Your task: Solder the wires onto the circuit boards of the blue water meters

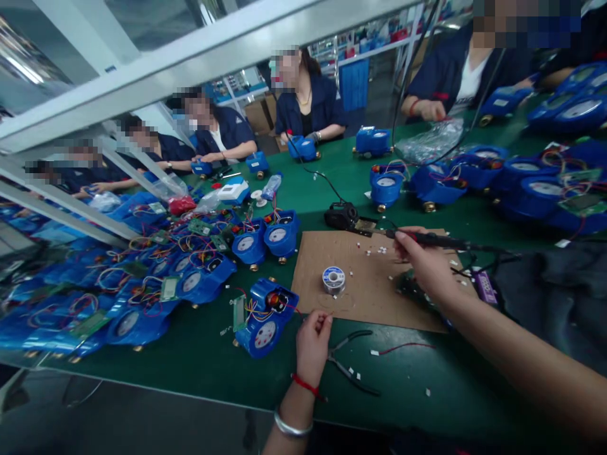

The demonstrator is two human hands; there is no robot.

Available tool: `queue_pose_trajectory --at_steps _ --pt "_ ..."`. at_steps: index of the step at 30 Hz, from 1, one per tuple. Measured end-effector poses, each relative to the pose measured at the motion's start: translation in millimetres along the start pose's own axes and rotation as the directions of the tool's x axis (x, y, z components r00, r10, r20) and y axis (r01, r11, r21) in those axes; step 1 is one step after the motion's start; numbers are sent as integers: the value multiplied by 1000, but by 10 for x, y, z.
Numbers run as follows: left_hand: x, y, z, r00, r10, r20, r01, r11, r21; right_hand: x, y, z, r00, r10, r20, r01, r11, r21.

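Observation:
My right hand (422, 259) is closed around the handle of a soldering iron (436, 240); the iron's tip end points left at a small black stand (344, 217). My left hand (313, 335) is pinched at the cardboard's front edge on what looks like a thin wire, too fine to tell which kind. Just left of it lies a blue water meter (263, 325) with its lid part open, coloured wires and a circuit board (238, 313) hanging out. A spool of solder wire (333, 280) stands on the cardboard sheet (370, 303). Beside my left wrist lie cutting pliers (348, 373), handles spread.
Many blue meters with wires and boards crowd the left of the green table (332, 404); more (535, 183) stand at the right. A red wire (408, 345) and white connectors lie in front. Several co-workers sit across the table. Dark cloth (559, 303) lies at the right.

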State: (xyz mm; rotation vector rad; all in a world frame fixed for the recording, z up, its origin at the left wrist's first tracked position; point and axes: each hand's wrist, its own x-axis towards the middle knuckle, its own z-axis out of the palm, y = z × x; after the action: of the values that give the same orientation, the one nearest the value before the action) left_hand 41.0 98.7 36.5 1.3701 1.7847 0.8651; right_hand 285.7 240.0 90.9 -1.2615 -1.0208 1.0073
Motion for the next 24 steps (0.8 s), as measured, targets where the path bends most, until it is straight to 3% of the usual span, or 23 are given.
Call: queue_pose_trajectory --at_steps 6,11,15,20,24 --pt "-56 44 -26 1000 5 -6 -5 1000 -1 850 158 414 994 110 -13 -107 987 123" --pt "-66 60 -26 999 29 -18 -29 999 -18 1021 216 770 960 244 141 -264 954 146" --pt "-69 41 -25 999 40 -18 -40 999 -17 912 223 870 927 287 240 -327 934 145" --pt "-99 75 -56 993 105 -53 -103 994 39 560 194 764 914 291 281 -341 929 146" --pt "-124 119 -78 984 151 -95 -144 987 77 -55 -212 672 910 238 339 -301 942 148"
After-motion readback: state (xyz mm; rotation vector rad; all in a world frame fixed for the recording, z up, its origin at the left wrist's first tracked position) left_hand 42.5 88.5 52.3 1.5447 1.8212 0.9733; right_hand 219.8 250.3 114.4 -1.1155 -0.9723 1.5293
